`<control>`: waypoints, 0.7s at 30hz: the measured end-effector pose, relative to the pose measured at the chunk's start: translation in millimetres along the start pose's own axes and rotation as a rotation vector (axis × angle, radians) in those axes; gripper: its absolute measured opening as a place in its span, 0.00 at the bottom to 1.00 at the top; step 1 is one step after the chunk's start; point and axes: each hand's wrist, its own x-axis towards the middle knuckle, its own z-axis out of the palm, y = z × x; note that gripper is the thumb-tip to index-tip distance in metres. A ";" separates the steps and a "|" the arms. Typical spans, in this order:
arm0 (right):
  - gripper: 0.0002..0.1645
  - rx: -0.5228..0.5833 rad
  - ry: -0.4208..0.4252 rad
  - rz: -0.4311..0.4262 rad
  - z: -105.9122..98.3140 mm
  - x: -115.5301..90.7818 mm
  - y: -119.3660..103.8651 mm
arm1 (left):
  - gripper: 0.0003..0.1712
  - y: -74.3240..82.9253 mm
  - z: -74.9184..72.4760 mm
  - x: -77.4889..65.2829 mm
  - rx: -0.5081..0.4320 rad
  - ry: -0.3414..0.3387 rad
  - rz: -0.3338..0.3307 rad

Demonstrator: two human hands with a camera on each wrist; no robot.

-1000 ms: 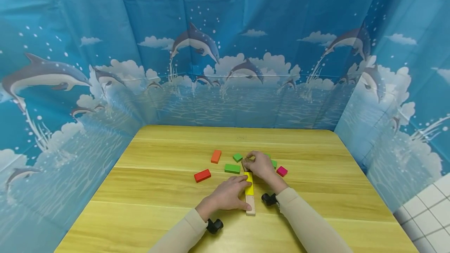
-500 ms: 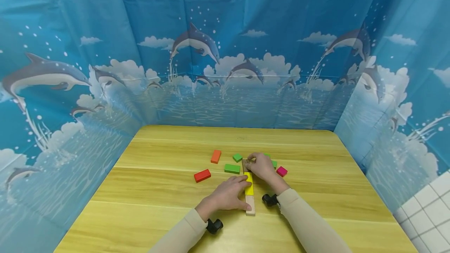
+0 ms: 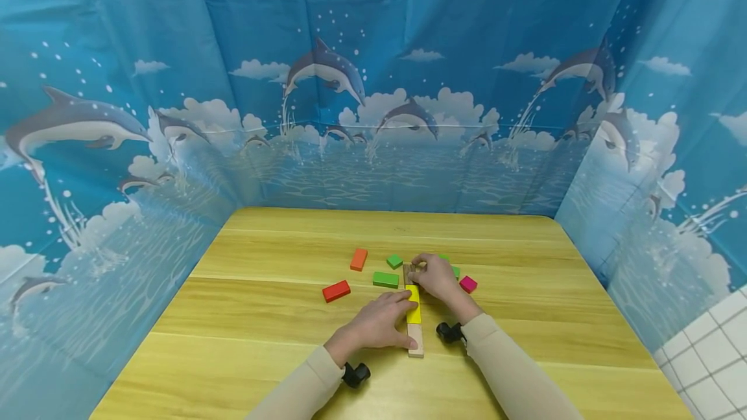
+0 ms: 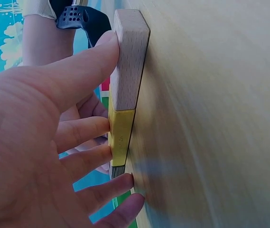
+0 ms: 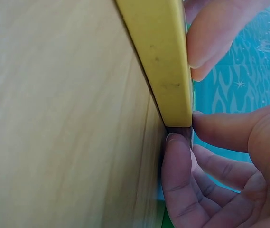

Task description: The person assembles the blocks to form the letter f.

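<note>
Table: yellow wood [image 3: 233, 342]. Its far edge and both side edges show; the near edge is out of sight.
Three in a line: a plain wood block [image 3: 415, 333], a yellow block [image 3: 414, 315] and a dark brown block [image 3: 407, 269] lie end to end, a bit right of the table's middle. Plain is closest to the near side, yellow is in between, and brown is closest to the far edge.
Left hand [image 3: 382, 319]: its fingers are spread out. The thumb rests on the plain block, and two fingertips touch the yellow block.
Right hand [image 3: 434, 275]: thumb and finger pinch the brown block, right by where it meets the yellow one. The other fingers are bent behind.
On the left-edge side: a red block [image 3: 336, 291] is farthest out. An orange block [image 3: 358, 260] is nearer the far edge. A long green block [image 3: 386, 280] and a small green block [image 3: 394, 262] sit just beside the brown one.
On the right-edge side: a pink block [image 3: 468, 284] lies near the right hand. Green bits [image 3: 455, 271] peek out behind that hand; I can't tell how many blocks.
Past the far edge: a blue curtain [image 3: 373, 174] with dolphins.
</note>
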 end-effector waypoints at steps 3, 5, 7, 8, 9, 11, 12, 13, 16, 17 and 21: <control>0.20 0.006 0.000 0.003 -0.5 -0.3 0.3 | 0.45 0.7 -1.0 -0.2 -0.003 -0.001 -0.001; 0.20 0.009 0.000 -0.002 -1.0 -1.2 0.5 | 0.45 0.8 -1.3 -0.4 -0.005 -0.002 -0.002; 0.21 0.022 -0.005 -0.004 -1.9 -2.3 0.4 | 0.45 0.7 -1.2 -0.3 -0.007 -0.001 -0.002; 0.22 0.030 -0.010 -0.010 -2.1 -2.7 0.9 | 0.45 0.6 -0.9 -0.2 -0.007 -0.001 -0.003; 0.23 0.042 -0.019 -0.011 -2.7 -3.3 1.0 | 0.45 0.4 -0.6 -0.1 -0.007 0.000 -0.002; 0.25 0.077 -0.044 -0.011 -4.2 -4.4 1.3 | 0.45 0.1 0.1 0.2 -0.004 0.003 -0.001; 0.26 0.098 -0.057 -0.010 -5.0 -4.8 1.4 | 0.45 0.0 0.4 0.4 0.000 0.003 -0.002; 0.27 0.114 -0.070 -0.012 -6.0 -5.4 1.4 | 0.45 0.1 0.4 0.5 0.003 0.005 -0.003; 0.30 0.144 -0.109 -0.010 -9.1 -6.9 1.2 | 0.45 0.2 0.7 0.8 0.010 0.008 -0.005; 0.30 0.145 -0.117 -0.016 -9.9 -7.3 1.1 | 0.45 0.3 0.7 0.9 0.009 0.009 -0.006; 0.31 0.148 -0.137 -0.015 -11.6 -7.9 1.5 | 0.45 0.4 0.7 1.1 0.008 0.013 -0.007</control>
